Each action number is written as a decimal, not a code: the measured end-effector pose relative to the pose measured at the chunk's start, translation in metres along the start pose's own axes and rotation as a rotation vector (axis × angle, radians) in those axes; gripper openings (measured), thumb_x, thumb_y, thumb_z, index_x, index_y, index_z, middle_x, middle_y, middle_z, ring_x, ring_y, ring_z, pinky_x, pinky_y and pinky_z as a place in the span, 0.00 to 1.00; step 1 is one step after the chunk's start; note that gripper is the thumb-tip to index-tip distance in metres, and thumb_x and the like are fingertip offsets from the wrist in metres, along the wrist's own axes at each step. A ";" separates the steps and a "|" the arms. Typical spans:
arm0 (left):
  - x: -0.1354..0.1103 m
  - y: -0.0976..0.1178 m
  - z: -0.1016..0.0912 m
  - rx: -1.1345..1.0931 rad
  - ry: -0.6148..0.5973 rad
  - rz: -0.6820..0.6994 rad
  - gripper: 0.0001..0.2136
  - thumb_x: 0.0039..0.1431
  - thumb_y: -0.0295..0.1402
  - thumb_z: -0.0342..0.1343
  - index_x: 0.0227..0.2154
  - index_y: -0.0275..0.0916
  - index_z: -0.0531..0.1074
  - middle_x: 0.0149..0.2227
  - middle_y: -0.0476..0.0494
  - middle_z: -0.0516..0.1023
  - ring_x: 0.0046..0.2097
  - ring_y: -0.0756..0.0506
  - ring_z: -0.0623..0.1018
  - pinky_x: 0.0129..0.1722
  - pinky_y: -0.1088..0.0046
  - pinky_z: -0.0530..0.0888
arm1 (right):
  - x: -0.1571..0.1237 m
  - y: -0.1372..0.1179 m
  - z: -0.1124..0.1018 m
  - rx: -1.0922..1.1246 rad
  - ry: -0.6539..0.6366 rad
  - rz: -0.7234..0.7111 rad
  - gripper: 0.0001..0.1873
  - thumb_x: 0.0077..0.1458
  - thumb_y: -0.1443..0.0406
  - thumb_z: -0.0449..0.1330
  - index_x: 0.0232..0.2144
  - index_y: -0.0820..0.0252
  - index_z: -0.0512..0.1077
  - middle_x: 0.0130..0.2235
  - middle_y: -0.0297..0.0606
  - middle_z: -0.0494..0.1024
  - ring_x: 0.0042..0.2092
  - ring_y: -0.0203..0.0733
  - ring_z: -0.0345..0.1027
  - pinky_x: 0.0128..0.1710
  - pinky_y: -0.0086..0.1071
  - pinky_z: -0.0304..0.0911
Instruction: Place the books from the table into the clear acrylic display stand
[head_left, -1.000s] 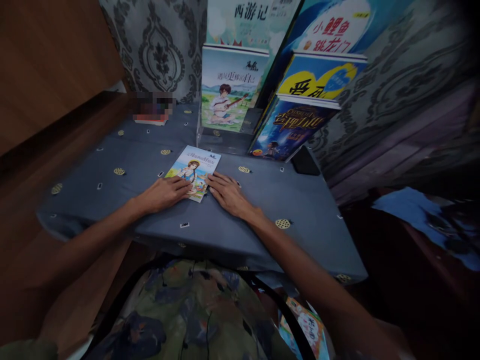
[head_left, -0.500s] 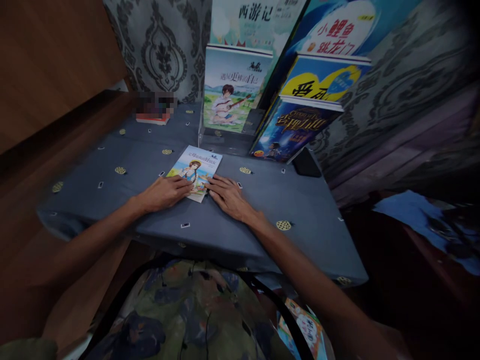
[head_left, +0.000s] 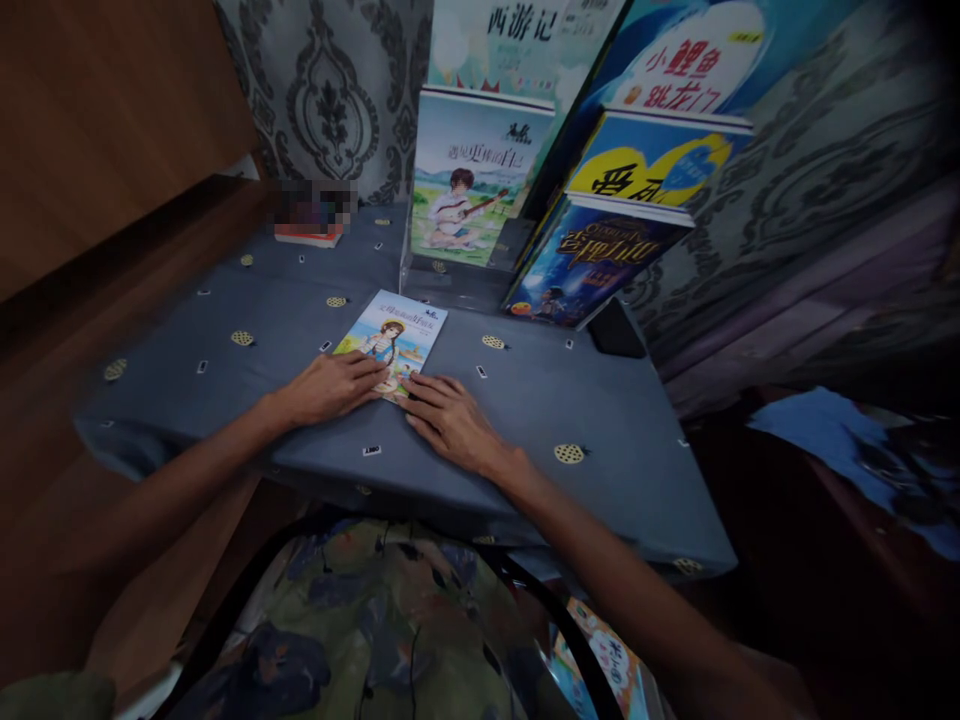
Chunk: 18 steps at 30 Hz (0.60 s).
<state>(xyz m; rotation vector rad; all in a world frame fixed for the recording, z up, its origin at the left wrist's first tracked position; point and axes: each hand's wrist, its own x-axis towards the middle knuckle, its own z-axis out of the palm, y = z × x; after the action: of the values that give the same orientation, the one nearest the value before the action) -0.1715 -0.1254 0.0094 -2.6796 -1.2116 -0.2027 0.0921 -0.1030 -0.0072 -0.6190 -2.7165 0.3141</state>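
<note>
A small paperback book lies closed on the cloth-covered table, its cover showing a drawn child with braids under a pale blue sky. Across its lower left part rests my left hand, fingers laid flat on the cover. My right hand is at the lower right corner, with its fingers stretched out and their tips touching the book. Its thumb is hard to make out.
Behind the book, a clear stand holds a book with a guitar player. A dark blue book leans to its right, near a black flat object. A red-edged book lies at the back left of the table.
My right hand has slid slightly down and left, from the book's right edge to its bottom corner. The pale page edge that showed below the cover is now covered. My left hand stays put.
</note>
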 end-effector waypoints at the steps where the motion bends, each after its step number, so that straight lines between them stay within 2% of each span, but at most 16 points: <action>1: 0.000 0.000 -0.001 0.000 -0.001 -0.004 0.18 0.72 0.38 0.46 0.54 0.36 0.74 0.54 0.37 0.79 0.53 0.41 0.78 0.49 0.64 0.76 | 0.000 -0.001 0.000 -0.014 -0.002 0.002 0.19 0.70 0.62 0.51 0.57 0.57 0.73 0.62 0.45 0.73 0.66 0.49 0.61 0.62 0.50 0.58; 3: -0.002 0.003 -0.001 -0.003 0.000 -0.006 0.18 0.73 0.38 0.45 0.55 0.37 0.73 0.55 0.37 0.78 0.54 0.40 0.77 0.49 0.63 0.76 | 0.000 -0.002 -0.001 -0.033 0.000 0.006 0.19 0.70 0.62 0.50 0.57 0.57 0.73 0.62 0.46 0.73 0.66 0.48 0.61 0.62 0.50 0.59; 5: -0.005 0.010 -0.001 -0.017 0.007 0.010 0.18 0.73 0.38 0.44 0.56 0.39 0.73 0.57 0.37 0.77 0.57 0.39 0.75 0.54 0.60 0.74 | 0.000 -0.002 -0.001 -0.038 0.010 0.003 0.18 0.70 0.63 0.51 0.56 0.56 0.73 0.61 0.45 0.73 0.66 0.48 0.61 0.61 0.50 0.60; 8: -0.013 0.024 0.004 -0.061 0.028 0.013 0.20 0.73 0.39 0.43 0.60 0.39 0.70 0.61 0.37 0.73 0.64 0.39 0.69 0.64 0.56 0.66 | -0.001 -0.001 0.000 -0.042 0.030 -0.009 0.18 0.70 0.64 0.52 0.56 0.55 0.74 0.61 0.45 0.74 0.66 0.48 0.62 0.61 0.49 0.60; 11: -0.026 0.030 0.010 -0.112 0.030 -0.042 0.21 0.74 0.39 0.41 0.64 0.41 0.66 0.64 0.40 0.70 0.68 0.43 0.65 0.68 0.56 0.59 | -0.002 0.000 0.001 -0.046 0.038 -0.019 0.18 0.69 0.65 0.52 0.56 0.55 0.74 0.61 0.45 0.74 0.66 0.48 0.62 0.60 0.50 0.61; 14: -0.041 0.021 0.011 -0.140 0.013 -0.110 0.22 0.75 0.41 0.38 0.64 0.44 0.65 0.65 0.44 0.69 0.67 0.45 0.66 0.69 0.58 0.57 | -0.002 0.001 0.002 -0.049 0.043 -0.023 0.17 0.70 0.64 0.51 0.56 0.54 0.74 0.61 0.45 0.73 0.66 0.48 0.63 0.60 0.49 0.61; 18: -0.058 0.004 0.005 -0.153 0.040 -0.215 0.23 0.74 0.45 0.38 0.62 0.44 0.68 0.63 0.43 0.72 0.65 0.44 0.69 0.68 0.55 0.60 | -0.002 -0.001 0.002 -0.031 0.048 -0.014 0.17 0.70 0.64 0.52 0.55 0.56 0.74 0.61 0.45 0.74 0.65 0.48 0.63 0.61 0.50 0.61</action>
<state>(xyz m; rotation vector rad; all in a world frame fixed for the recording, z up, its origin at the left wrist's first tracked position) -0.2064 -0.1684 -0.0078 -2.6521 -1.5286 -0.3928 0.0928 -0.1046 -0.0092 -0.6074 -2.6831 0.2512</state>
